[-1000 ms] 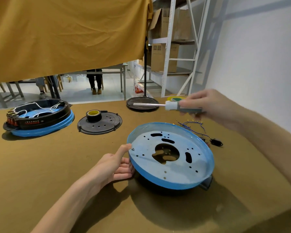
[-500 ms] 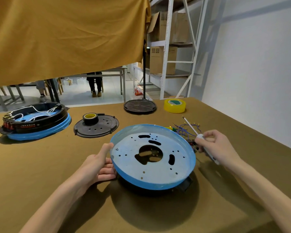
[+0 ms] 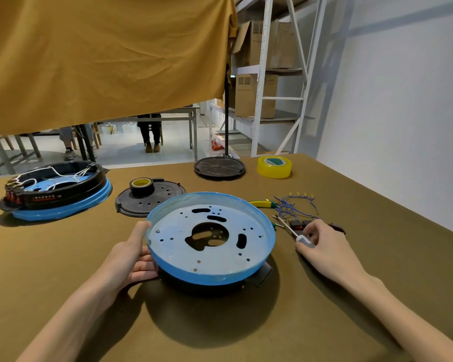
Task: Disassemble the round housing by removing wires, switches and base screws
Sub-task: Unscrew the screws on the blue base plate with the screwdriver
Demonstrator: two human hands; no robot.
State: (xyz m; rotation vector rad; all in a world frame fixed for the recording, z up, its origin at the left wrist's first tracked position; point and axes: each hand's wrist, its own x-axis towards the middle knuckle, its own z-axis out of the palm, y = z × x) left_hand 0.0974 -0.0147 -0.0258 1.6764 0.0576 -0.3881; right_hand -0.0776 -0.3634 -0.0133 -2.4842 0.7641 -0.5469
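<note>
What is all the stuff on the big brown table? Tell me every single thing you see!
Round housing: one, blue rim over black base, front centre.
Second housing: one, black and blue with white wires, far left.
Black plate: one, behind front housing.
Black tape roll: one, on that plate.
Black disc: one, far centre, pole standing on it.
Yellow tape roll: one, far right.
Blue wires: loose bunch, right.
Switches: black with red, count unclear, by the wires.
Screwdriver: one, white handle, right.
Left hand: holds housing rim.
Right hand: holds screwdriver.
</note>
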